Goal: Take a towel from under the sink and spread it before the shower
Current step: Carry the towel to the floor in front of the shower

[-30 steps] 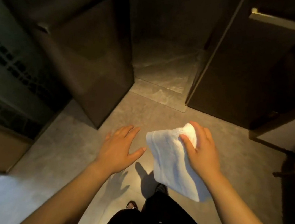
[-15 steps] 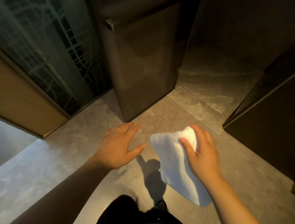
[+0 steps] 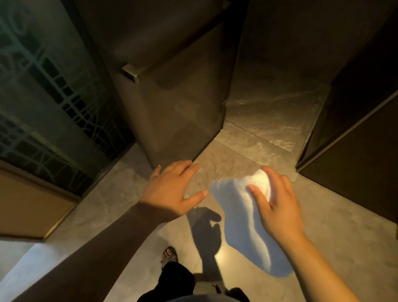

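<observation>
A folded white towel [image 3: 242, 221] hangs in the air above the grey floor, pinched at its upper corner by my right hand [image 3: 276, 205]. Its lower end droops toward my body. My left hand [image 3: 175, 188] hovers just left of the towel, palm down with fingers spread, holding nothing and not touching the cloth. Straight ahead lies the shower entrance with a pale stone threshold [image 3: 256, 143] and a wet-looking floor [image 3: 273, 109] behind it.
A dark glass shower door [image 3: 173, 102] with a metal handle [image 3: 130, 72] stands open on the left of the entrance. A dark panel [image 3: 370, 136] flanks the right side. A patterned glass wall [image 3: 38, 86] runs along the left. My feet and legs [image 3: 173, 268] are below.
The view has shifted closer to the shower entrance. Both hands keep the same pose, the right still holding the towel, the left still spread beside it.
</observation>
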`<state>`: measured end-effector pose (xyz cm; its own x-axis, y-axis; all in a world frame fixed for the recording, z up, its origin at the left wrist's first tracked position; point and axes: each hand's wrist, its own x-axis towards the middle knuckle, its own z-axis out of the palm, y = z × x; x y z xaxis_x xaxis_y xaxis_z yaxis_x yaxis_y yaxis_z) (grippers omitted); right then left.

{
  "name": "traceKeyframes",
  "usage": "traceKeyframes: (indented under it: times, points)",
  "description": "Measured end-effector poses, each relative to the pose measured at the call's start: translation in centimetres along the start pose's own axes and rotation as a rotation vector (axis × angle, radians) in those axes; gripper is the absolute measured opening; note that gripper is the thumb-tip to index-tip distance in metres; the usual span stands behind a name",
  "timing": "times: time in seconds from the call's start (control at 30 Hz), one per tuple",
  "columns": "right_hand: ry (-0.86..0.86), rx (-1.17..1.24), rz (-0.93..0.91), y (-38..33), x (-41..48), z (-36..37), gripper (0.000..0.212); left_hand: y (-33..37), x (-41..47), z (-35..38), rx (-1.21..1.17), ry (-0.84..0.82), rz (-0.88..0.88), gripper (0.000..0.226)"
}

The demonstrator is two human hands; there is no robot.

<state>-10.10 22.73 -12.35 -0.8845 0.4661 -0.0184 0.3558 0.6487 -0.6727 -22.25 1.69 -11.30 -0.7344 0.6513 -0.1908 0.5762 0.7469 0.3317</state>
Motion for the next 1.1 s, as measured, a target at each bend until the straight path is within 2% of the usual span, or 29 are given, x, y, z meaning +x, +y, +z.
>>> traceKeyframes:
  times: [0.17, 0.33, 0.57, 0.73, 0.87, 1.1]
  points:
    - [0.101, 0.019, 0.097, -1.9, 2.7, 1.5, 0.046, -3.6, 4.4, -1.8, 0.060, -0.033, 0.086, 0.085]
    - [0.185, 0.021, 0.154, -2.1, 5.0, 1.1, 0.046, -4.2, 8.5, -2.8, 0.062, -0.094, 0.143, 0.081]
    - [0.189, 0.001, 0.192, 0.7, 9.3, -1.0, 0.046, -2.0, 14.5, -2.1, 0.047, 0.019, 0.214, 0.078]
    - [0.182, -0.020, 0.204, 3.7, 12.8, -2.9, 0.047, 0.2, 19.7, -1.4, 0.068, -0.049, 0.238, 0.076]
    - [0.183, -0.012, 0.215, 6.2, 15.2, -3.9, 0.047, 1.9, 23.0, -0.8, 0.078, -0.027, 0.302, 0.070]
    - [0.208, -0.013, 0.239, 8.8, 19.3, -5.4, 0.047, 4.0, 29.0, -0.9, 0.045, -0.131, 0.293, 0.081]
